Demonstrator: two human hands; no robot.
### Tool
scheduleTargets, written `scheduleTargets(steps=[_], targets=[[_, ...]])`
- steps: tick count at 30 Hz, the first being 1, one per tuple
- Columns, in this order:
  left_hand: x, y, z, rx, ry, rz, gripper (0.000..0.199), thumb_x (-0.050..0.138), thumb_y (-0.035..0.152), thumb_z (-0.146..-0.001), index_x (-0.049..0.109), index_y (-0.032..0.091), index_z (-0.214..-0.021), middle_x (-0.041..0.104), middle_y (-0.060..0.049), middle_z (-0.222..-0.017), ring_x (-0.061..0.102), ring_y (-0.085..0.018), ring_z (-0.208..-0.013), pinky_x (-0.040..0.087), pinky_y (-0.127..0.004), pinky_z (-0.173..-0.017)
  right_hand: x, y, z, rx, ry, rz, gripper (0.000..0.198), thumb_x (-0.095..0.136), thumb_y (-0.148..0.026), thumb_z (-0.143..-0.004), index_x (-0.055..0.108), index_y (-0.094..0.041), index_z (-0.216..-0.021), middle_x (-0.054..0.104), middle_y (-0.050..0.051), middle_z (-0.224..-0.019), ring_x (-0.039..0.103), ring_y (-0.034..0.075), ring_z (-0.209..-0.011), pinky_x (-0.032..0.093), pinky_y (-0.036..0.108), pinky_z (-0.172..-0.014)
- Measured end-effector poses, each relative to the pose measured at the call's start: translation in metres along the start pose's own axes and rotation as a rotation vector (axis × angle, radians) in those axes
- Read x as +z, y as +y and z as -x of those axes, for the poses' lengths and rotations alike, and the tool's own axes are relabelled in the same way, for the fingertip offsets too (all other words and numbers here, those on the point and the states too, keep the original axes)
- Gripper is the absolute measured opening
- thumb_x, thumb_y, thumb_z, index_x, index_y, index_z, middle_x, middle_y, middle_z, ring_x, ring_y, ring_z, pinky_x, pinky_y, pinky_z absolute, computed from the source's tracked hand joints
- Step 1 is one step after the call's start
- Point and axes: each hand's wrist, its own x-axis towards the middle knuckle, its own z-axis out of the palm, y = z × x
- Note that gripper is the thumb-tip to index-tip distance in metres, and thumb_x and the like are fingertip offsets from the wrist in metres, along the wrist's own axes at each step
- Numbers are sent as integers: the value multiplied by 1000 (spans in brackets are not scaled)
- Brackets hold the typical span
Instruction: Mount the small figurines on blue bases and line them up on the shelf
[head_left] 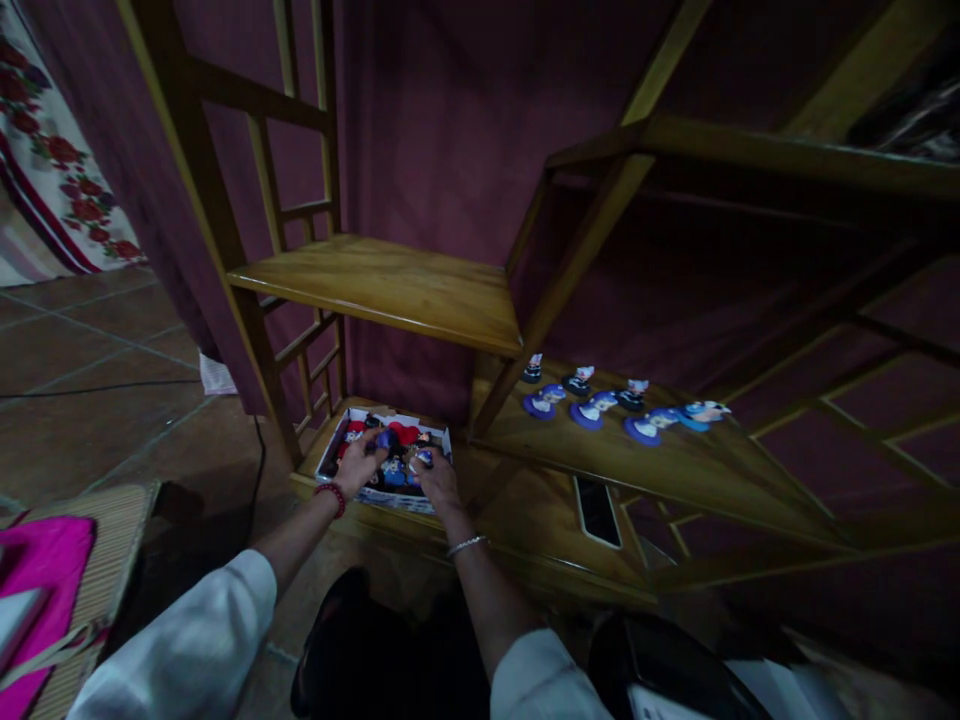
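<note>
A shallow white box (448, 440) filled with small colourful figurines stands on the bottom shelf. My left hand (360, 466), with a red bead bracelet at the wrist, reaches into it from the left. Its fingers are closed on a blue-purple figurine (385, 440). Over the right part of the box, my right hand (439, 480) has its fingertips closed around a blue-and-white figurine (422, 459). Red, black and blue pieces lie packed beneath both hands, partly hidden. On the shelf to the right, several figurines on round bases, such as a purple-based one (594, 410), stand in two rows.
A wooden shelf board (397, 285) juts out above the box, with a slanting post (574, 270) to its right. A phone (598, 511) lies on the lower shelf. At left, a pink cloth (52, 560) covers part of a woven mat (124, 540).
</note>
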Motion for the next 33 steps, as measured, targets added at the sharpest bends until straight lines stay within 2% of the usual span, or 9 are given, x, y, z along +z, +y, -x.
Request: scheduleTargets(steps=[2,4,7,13,18,23,29,33], targets=[[6,7,10,-119,40,265,38,54,24,-70,52,17,-107,60,-2,-78,58,-13,-65,47,-24,-59,0,-3,4,0,-9,-148,24,48,-29,-78,52,-21,-100,65,0,-92,64,11,-69,49,20,-57],[11,12,20,-160,81,435,37,56,26,-68,53,16,-104,61,-2,-74,58,-11,-57,44,-22,-52,-1,-7,11,-4,-7,-242,25,48,-31,-77,52,-21,-100,65,0,-90,64,12,-69,50,20,-55],[14,18,38,-171,104,550,34,57,26,-66,54,16,-98,62,-2,-72,57,-10,-53,38,-19,-45,-4,-14,24,-12,22,-302,28,49,-35,-76,53,-20,-99,65,0,-85,64,12,-66,50,20,-53],[18,40,75,-249,19,784,24,50,18,-68,53,15,-92,60,1,-64,56,-8,-51,37,-17,-43,-15,-31,55,-107,74,-444,36,53,-41,-69,56,-17,-96,62,-1,-70,60,13,-58,46,20,-47],[17,63,103,-224,-28,878,17,48,15,-69,55,15,-85,59,0,-63,56,-9,-54,43,-19,-53,-26,-47,83,-210,90,-508,35,56,-42,-67,57,-15,-89,59,-2,-65,57,11,-53,46,20,-48],[16,80,129,-174,-83,971,19,50,17,-70,57,15,-87,61,-1,-67,57,-9,-59,46,-21,-60,-40,-62,110,-236,91,-476,37,55,-43,-68,57,-16,-93,61,-1,-64,58,12,-55,47,22,-52],[15,101,158,-135,-147,1073,13,52,16,-72,57,15,-83,61,-2,-70,57,-9,-61,47,-22,-61,-60,-78,144,-305,66,-436,34,54,-39,-69,55,-16,-93,61,-2,-63,57,12,-54,46,22,-52],[16,112,178,-146,-164,1049,5,52,16,-73,56,15,-77,61,-3,-71,57,-9,-60,48,-22,-60,-72,-88,166,-324,77,-394,34,53,-39,-69,54,-16,-94,59,-2,-62,56,12,-54,44,21,-50]])
